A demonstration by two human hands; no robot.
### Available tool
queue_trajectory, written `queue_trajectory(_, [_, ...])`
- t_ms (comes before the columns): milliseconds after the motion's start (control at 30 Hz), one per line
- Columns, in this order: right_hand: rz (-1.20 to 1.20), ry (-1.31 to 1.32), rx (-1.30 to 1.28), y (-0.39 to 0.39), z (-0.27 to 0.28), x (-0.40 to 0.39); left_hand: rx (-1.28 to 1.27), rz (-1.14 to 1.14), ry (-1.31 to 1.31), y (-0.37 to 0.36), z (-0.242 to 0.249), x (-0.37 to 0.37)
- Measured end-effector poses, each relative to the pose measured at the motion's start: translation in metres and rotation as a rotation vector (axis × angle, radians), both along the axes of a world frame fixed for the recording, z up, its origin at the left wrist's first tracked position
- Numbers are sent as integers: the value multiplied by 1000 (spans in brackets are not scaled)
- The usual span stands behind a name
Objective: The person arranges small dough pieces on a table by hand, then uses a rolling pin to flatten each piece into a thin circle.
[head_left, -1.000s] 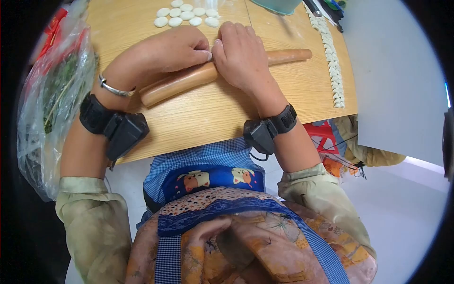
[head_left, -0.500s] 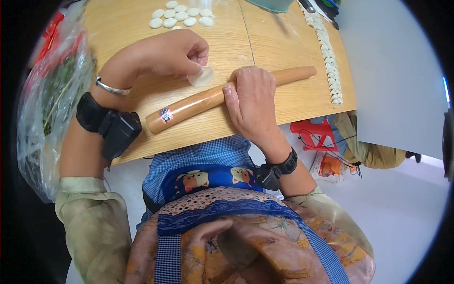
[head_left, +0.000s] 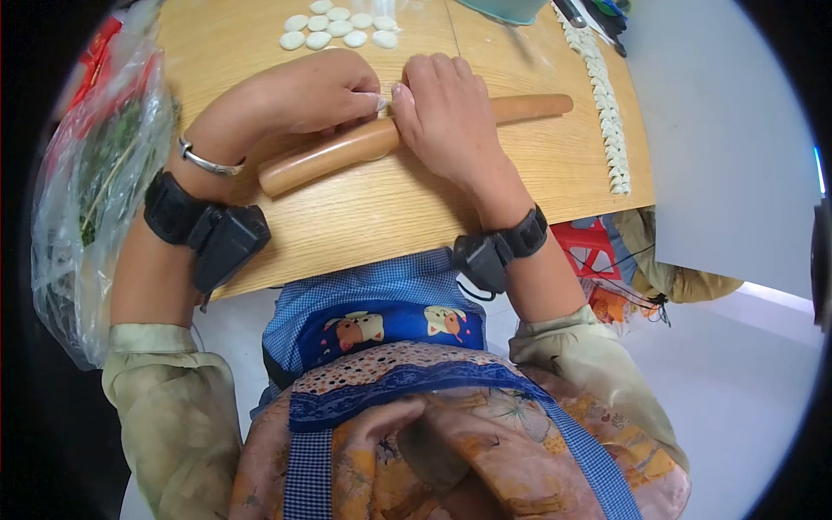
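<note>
A wooden rolling pin point(head_left: 334, 156) lies slantwise across the table, its right end farther from me. My right hand point(head_left: 446, 113) rests over its middle, with the palm on the wood and the fingers reaching past the far side. Close by on the left, my left hand point(head_left: 334, 91) is closed in a pinch at the pin's far side. A thin dough wrapper point(head_left: 378, 158) lies under the pin; only a sliver shows along the near edge, and the part at my left fingertips is hidden. Several flat dough rounds point(head_left: 338, 28) lie beyond my left hand.
A long row of small white dough pieces point(head_left: 607, 104) runs down the table's right side. At the far edge stands a greenish bowl point(head_left: 503, 9). A clear plastic bag of greens point(head_left: 113, 173) is at the left. A red stool point(head_left: 589, 247) stands below the table's right side.
The rolling pin has moved away from me and rolled onto the dough wrapper, its label turning out of sight. My right hand has gone forward and left with it, close to my left hand.
</note>
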State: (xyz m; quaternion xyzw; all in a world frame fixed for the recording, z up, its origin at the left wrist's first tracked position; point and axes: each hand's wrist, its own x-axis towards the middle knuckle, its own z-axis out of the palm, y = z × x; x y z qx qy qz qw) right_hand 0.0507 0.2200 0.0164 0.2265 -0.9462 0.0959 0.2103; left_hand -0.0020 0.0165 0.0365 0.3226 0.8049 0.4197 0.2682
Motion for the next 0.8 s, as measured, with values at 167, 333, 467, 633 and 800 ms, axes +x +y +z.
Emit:
queue_trajectory(167, [8, -17, 7, -2, 0, -8, -51, -20, 173, -2, -1, -4])
queue_trajectory(333, [-7, -60, -18, 4, 6, 29, -6, -58, 221, 2, -6, 2])
queue_trajectory(467, [-9, -100, -55, 12, 5, 62, -103, -64, 253, 7, -1, 8])
queue_trajectory(633, [1, -87, -112, 16, 3, 84, 166, -139, 45, 3, -6, 1])
queue_trajectory(800, [17, -63, -98, 16, 4, 79, 47, -172, 68, 1, -4, 0])
